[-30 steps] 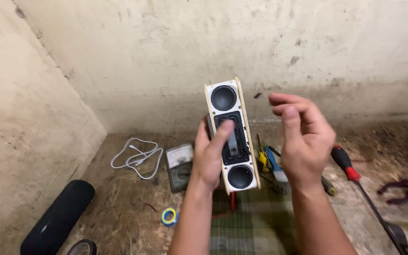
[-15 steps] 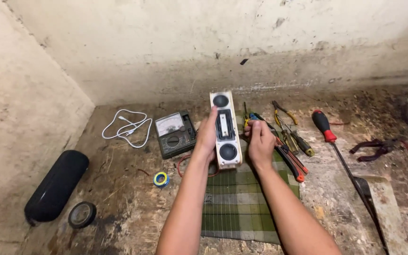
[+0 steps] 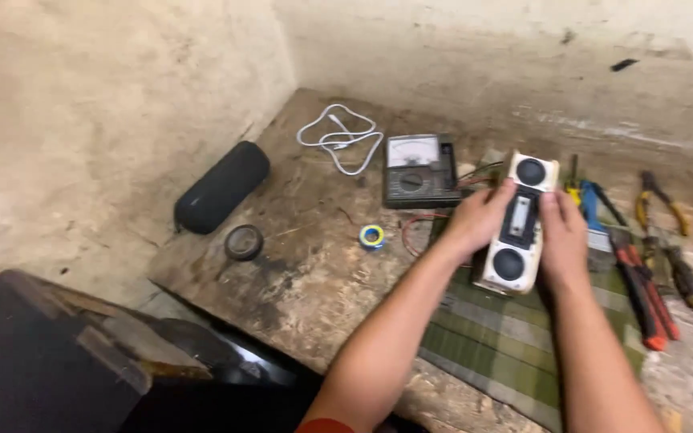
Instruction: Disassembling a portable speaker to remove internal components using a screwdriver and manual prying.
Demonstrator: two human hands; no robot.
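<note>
**Both hands on a white speaker box**

Over the green checked cloth, a white speaker box is held lengthwise between two hands, one round speaker grille at its far end and one at its near end, with a dark panel between them. The left hand wraps the box's left edge, fingers curled around it and thumb lying on top. The right hand presses flat against the box's right edge, fingers close together along the side. Whether the box rests on the cloth or is lifted just clear of it cannot be told.

Left of the box, an analogue meter with a pale dial lies on the worktop, and a small roll of blue and yellow tape sits nearer than the meter. Farther left lie a coiled white cable, a round dark cap and a black cylindrical speaker by the wall. Right of the box, red-handled tools and yellow-handled pliers lie side by side.
</note>
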